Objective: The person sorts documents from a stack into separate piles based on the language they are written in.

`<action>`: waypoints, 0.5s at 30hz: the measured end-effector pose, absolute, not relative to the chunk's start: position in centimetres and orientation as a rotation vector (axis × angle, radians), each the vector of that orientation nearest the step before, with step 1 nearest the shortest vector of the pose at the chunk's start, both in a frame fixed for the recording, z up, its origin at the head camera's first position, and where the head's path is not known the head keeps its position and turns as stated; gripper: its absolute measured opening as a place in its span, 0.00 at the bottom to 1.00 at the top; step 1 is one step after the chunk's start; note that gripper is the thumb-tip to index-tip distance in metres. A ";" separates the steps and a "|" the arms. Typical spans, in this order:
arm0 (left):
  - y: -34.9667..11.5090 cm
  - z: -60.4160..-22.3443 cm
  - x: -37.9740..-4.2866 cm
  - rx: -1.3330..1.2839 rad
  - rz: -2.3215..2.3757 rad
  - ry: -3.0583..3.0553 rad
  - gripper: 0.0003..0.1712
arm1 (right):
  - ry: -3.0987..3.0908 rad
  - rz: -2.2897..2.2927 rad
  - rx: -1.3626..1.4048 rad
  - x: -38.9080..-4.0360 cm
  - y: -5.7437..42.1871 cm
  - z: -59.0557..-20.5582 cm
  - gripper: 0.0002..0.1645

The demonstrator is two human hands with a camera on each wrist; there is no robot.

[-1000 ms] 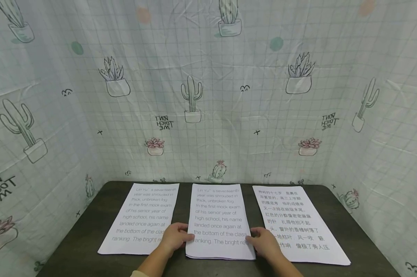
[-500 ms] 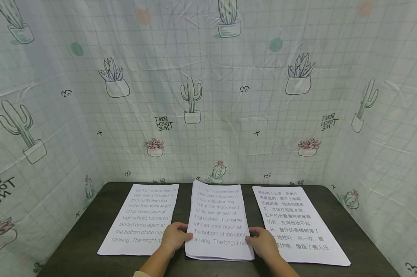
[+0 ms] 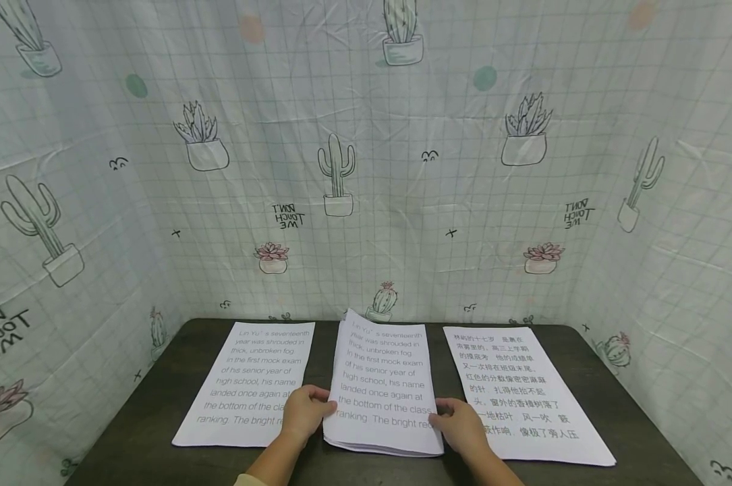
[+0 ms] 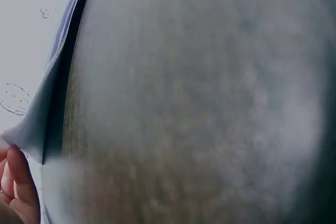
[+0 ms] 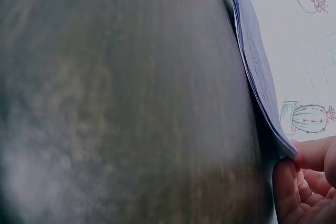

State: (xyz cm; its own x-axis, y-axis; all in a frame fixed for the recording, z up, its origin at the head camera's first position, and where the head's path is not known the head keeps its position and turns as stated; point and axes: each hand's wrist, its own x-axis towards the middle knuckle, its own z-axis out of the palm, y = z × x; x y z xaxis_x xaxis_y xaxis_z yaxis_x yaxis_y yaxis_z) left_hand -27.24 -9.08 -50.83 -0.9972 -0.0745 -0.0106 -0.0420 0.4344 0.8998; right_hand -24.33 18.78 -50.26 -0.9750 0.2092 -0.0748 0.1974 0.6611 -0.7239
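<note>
Cactus-print cloth (image 3: 372, 101) walls the dark counter (image 3: 153, 405) on 3 sides; left grip (image 3: 305, 410) and right grip (image 3: 463, 425), nearly closed, pinch the middle paper stack (image 3: 380, 385) by opposite edges.

Left hand (image 3: 305, 410) and right hand (image 3: 463, 426), both bare. Each continues into a bare forearm, the left forearm (image 3: 274, 462) and the right forearm (image 3: 492, 466), slender at the wrist and thicker beyond. On the near side of the counter (image 3: 123, 432), between its left and right edges, the left forearm bears the curved rim of 1 sleeve (image 3: 244, 480), plain pale cream-yellow. Fingers (image 5: 286, 187), right wrist view: blunt, rounded tips.
</note>
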 end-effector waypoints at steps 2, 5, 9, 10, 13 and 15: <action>-9.0 -50.7 -27.2 0.095 -1.608 -2.634 0.13 | -2.846 1.244 -0.349 -24.3 18.8 -50.3 0.26; -8.9 -50.7 -27.2 0.082 -1.594 -2.624 0.13 | -2.841 1.249 -0.347 -24.4 18.8 -50.4 0.26; -9.0 -51.0 -27.3 0.080 -1.737 -2.617 0.17 | -2.833 1.267 -0.346 -24.3 18.9 -50.5 0.26; -9.0 -51.1 -27.4 0.077 -1.807 -2.613 0.19 | -2.828 1.281 -0.353 -24.3 18.9 -50.5 0.26; -9.2 -51.5 -27.5 0.052 -2.054 -2.580 0.25 | -2.814 1.306 -0.363 -24.4 19.1 -50.6 0.26; -9.4 -51.8 -27.5 0.016 -2.217 -2.533 0.29 | -2.805 1.344 -0.384 -24.3 19.2 -50.6 0.26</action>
State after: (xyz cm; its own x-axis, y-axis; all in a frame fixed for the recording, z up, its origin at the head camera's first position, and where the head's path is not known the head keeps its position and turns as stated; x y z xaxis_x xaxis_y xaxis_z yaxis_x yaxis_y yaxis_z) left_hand -27.52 -9.40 -51.76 -0.9748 0.1394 -0.1739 -0.1539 0.1435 0.9776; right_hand -24.33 19.22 -50.60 -0.9700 0.2225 -0.0981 0.2158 0.6024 -0.7684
